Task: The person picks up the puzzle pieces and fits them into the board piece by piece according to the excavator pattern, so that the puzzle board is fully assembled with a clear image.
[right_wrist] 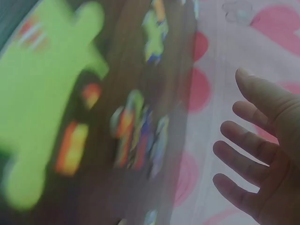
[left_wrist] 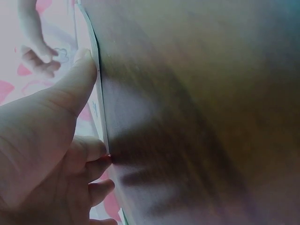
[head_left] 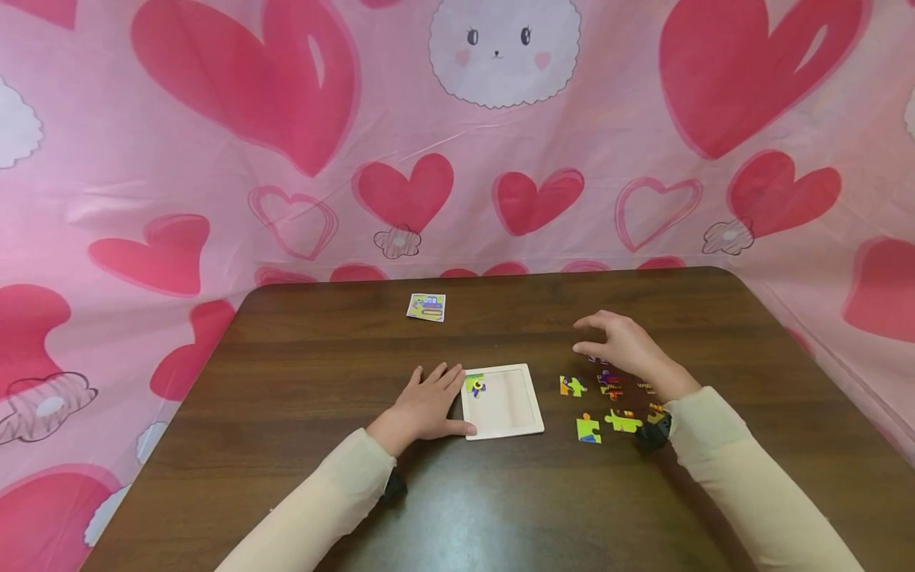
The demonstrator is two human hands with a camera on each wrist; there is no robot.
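A pale wooden puzzle tray [head_left: 509, 407] lies on the table, with one green and purple puzzle piece [head_left: 476, 384] in its far left corner. My left hand [head_left: 426, 403] rests at the tray's left side, fingers spread against the edge and thumb on the near left corner. In the left wrist view the thumb [left_wrist: 77, 77] lies over the tray's rim. Above the loose puzzle pieces hovers my right hand [head_left: 620, 343], fingers apart and nothing between them. Right of the tray are a green-orange piece [head_left: 573, 387], a green-blue piece [head_left: 588, 430] and a larger green piece [head_left: 623, 421].
More loose pieces [head_left: 610, 385] lie beneath and beside the right forearm, partly hidden by it. A small picture card [head_left: 426, 307] showing a vehicle lies towards the back of the brown table [head_left: 322, 342]. A pink heart-patterned cloth [head_left: 472, 143] hangs behind the table.
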